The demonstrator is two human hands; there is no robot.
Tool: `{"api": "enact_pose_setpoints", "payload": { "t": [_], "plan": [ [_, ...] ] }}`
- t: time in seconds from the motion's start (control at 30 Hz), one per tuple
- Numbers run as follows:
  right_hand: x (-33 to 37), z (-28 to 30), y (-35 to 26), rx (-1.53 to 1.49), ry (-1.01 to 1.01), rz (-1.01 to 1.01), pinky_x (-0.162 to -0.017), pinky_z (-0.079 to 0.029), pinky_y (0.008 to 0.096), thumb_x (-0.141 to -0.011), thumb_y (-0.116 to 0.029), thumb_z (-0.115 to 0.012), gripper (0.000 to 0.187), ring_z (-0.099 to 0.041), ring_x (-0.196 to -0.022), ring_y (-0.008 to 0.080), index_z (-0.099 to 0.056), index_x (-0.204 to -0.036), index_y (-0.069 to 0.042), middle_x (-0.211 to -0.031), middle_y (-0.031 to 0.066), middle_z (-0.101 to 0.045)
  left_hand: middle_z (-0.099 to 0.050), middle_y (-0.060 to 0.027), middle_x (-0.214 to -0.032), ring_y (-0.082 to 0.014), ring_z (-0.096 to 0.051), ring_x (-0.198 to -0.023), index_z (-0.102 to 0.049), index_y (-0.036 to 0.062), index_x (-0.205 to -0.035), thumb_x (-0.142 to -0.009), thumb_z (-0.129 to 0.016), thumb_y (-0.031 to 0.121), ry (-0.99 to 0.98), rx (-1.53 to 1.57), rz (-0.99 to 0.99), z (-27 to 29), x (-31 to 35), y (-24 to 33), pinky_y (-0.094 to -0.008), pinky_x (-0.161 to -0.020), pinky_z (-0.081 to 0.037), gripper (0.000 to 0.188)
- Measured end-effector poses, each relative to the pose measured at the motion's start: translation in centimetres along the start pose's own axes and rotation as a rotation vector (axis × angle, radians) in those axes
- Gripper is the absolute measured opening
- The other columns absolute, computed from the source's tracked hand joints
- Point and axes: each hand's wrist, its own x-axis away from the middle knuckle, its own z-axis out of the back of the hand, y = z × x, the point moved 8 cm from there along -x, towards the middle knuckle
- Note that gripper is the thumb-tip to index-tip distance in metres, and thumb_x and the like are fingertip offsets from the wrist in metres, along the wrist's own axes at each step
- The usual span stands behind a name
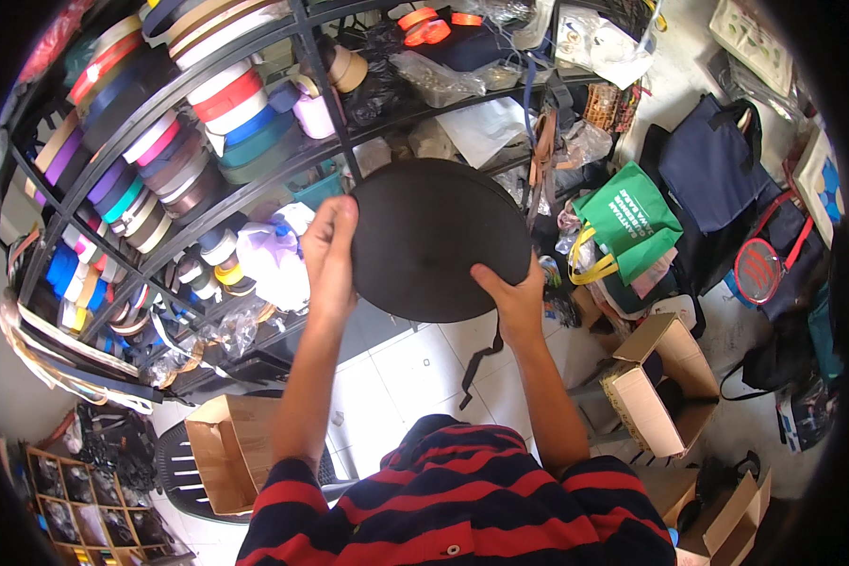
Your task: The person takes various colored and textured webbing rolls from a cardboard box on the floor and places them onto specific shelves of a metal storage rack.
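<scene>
A large, flat, round black roll of webbing (434, 241) is held up between my two hands, its broad face toward me. My left hand (328, 247) grips its left edge, with the fingers curled at the rim. Around the lower right edge closes my right hand (516, 297), the thumb lying on the face and the other fingers hidden behind. A loose black strip (482, 366) hangs below the roll beside my right wrist.
Black metal shelves (174, 58) with many coloured webbing rolls stand ahead and left. A cardboard box (224, 453) sits on a dark chair at lower left. To the right are a green bag (627, 222), an open carton (665, 382) and a dark blue bag (712, 165).
</scene>
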Motion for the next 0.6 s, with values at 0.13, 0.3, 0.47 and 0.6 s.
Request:
{"api": "enact_pose_setpoints", "payload": {
  "t": [0.13,0.3,0.47,0.6],
  "plan": [
    [-1.2,-1.8,-0.8,0.135,-0.121,0.046,-0.078,-0.049,0.0268,-0.069,-0.002,-0.077,0.042,-0.062,-0.085,0.0155,-0.058,-0.106,0.003,-0.096,0.0092,-0.065,-0.064,-0.003,-0.088,-0.0084,-0.056,-0.077,-0.061,0.0025,-0.094,-0.09,-0.06,0.018,-0.059,-0.159,-0.079,2.8,-0.3,0.2,-0.0253,-0.071,-0.044,0.016],
    [-2.9,-7.5,-2.2,0.587,-0.345,0.224,-0.067,-0.049,0.0261,-0.059,-0.015,-0.085,0.04,-0.061,-0.075,0.0115,-0.06,-0.087,-0.001,-0.081,0.0065,-0.066,-0.068,-0.0115,-0.089,-0.0105,-0.062,-0.08,-0.063,0.0017,-0.098,-0.079,-0.071,0.016,-0.606,-0.722,-0.33,-2.3,-2.6,6.2,-0.027,-0.073,-0.048,0.026],
    [-4.2,-9.3,1.6,0.237,-0.264,-0.013,-0.071,-0.05,0.0266,-0.066,-0.008,-0.081,0.041,-0.061,-0.079,0.0128,-0.06,-0.099,0.001,-0.087,0.0061,-0.065,-0.066,-0.0063,-0.088,-0.0079,-0.058,-0.08,-0.066,-0.0015,-0.092,-0.082,-0.069,0.015,-0.383,-0.661,-0.113,2.6,-5.4,5.4,-0.0239,-0.073,-0.046,0.019],
    [-4.0,-10.7,5.8,0.026,-0.109,-0.019,-0.084,-0.046,0.0274,-0.07,-0.003,-0.077,0.048,-0.058,-0.093,0.0147,-0.055,-0.112,0.003,-0.104,0.0082,-0.062,-0.062,-0.0029,-0.091,-0.0072,-0.054,-0.083,-0.063,-0.0033,-0.096,-0.09,-0.061,0.02,0.114,-0.028,-0.125,10.8,-6.1,1.5,-0.0222,-0.076,-0.043,0.024]
  ]
}}
